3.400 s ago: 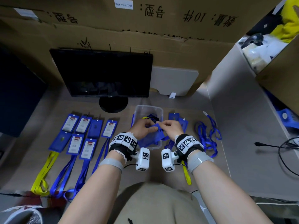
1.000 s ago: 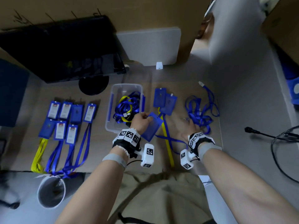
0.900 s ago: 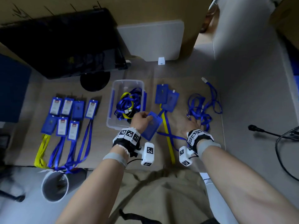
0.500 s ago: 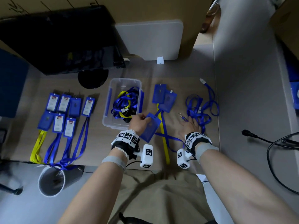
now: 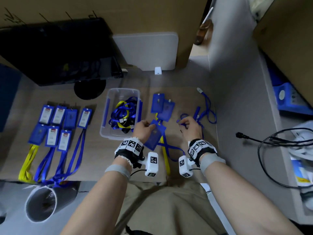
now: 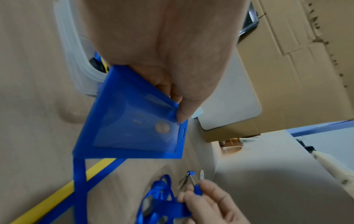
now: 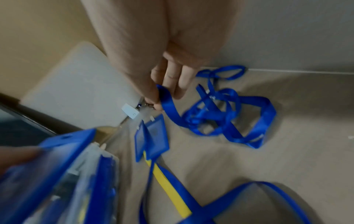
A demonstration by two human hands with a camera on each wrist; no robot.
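My left hand pinches the top edge of an empty blue badge holder, held tilted just right of the clear bin. My right hand pinches the clip end of a blue lanyard lifted from the loose pile at the right. In the left wrist view the metal clip sticks out from the right hand's fingertips, a short way below the holder. Two more empty holders with blue and yellow straps lie between the hands.
Several finished badges with lanyards lie in rows at the left. The bin holds tangled lanyards. A monitor and a white panel stand behind. Black cables lie at the right, a grey cup at the lower left.
My right hand reached into the lanyard pile, took hold of a lanyard end and drew it back toward the left. The left hand kept its grip on the holder, barely moving.
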